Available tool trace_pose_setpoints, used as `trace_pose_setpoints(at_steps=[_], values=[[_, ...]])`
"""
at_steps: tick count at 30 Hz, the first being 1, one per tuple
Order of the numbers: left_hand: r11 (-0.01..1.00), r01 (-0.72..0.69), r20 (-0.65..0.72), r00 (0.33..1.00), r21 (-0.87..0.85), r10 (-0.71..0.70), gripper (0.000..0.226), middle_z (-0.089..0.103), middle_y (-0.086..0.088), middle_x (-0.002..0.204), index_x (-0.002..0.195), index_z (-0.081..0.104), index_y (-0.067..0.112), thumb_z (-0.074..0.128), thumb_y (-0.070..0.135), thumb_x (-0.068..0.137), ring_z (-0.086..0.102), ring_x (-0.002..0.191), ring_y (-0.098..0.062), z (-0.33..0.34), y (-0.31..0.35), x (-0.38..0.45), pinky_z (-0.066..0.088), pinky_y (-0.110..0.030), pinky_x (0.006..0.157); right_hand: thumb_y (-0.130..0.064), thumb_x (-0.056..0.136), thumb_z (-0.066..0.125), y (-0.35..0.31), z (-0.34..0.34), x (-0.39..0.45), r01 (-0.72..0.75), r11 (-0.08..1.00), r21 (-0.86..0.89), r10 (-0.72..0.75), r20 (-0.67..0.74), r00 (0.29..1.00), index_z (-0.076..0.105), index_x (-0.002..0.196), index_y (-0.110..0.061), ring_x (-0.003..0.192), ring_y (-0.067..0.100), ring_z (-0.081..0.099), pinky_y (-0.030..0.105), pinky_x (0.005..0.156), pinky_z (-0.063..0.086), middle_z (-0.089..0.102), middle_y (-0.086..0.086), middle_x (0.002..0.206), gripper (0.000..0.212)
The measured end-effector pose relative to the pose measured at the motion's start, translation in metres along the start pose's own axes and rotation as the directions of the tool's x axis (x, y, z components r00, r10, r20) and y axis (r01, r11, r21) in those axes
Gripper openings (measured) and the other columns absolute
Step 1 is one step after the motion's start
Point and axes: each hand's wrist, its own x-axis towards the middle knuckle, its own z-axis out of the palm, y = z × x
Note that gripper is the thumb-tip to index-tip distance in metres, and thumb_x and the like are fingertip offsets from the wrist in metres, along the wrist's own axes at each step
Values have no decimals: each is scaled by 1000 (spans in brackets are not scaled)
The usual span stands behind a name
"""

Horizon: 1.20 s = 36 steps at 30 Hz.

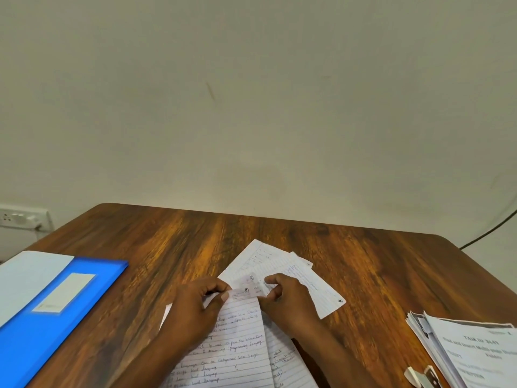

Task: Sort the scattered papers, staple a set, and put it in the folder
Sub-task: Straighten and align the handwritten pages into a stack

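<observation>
Left hand: we pinch the top edge of the lined sheet.
Right hand: fingers curled, gripping the same edge.
Folder: blue, well left of our papers.

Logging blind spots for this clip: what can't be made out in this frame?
- Handwriting on the lined papers: blurred, partly under the left hand and right hand.
- Stapler: cut off by the bottom edge.
- Label on the blue folder: too blurred to read.
- Printed stack: cut off at the right edge, text smeared.
</observation>
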Motion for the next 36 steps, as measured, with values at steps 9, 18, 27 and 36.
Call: trace_pose_setpoints(at_steps=[9,18,27,36], values=[[994,13,-30,999,-107,-16,17,77,16,92,89,79,30,70,17,97,72,91,-7,-2,7,-3,55,-31,83,-38,97,71,-7,-4,1,-72,874,481,60,40,997,72,85,-2,86,33,75,49,88,60,77,13,86,38],[986,-1,-62,998,-167,-9,21,77,14,88,85,79,29,71,13,96,71,93,-7,-5,16,-5,51,-25,85,-23,100,68,-13,-15,-5,-108,757,645,34,127,991,76,96,0,98,36,76,46,90,60,80,12,97,25],[984,-28,-40,999,-179,21,21,78,13,91,88,80,29,71,12,96,73,93,-9,-4,16,-6,56,-35,90,-21,95,74,-19,-16,-5,129,795,592,-87,-100,991,82,99,-18,98,14,76,34,90,61,81,-4,98,9],[978,77,-126,987,-193,-102,17,77,20,92,87,79,32,73,19,95,71,94,-2,-1,18,-5,57,-38,90,-25,97,71,-25,-14,-9,47,773,633,-56,-6,998,84,98,-19,107,16,74,43,100,58,81,-3,105,14]])
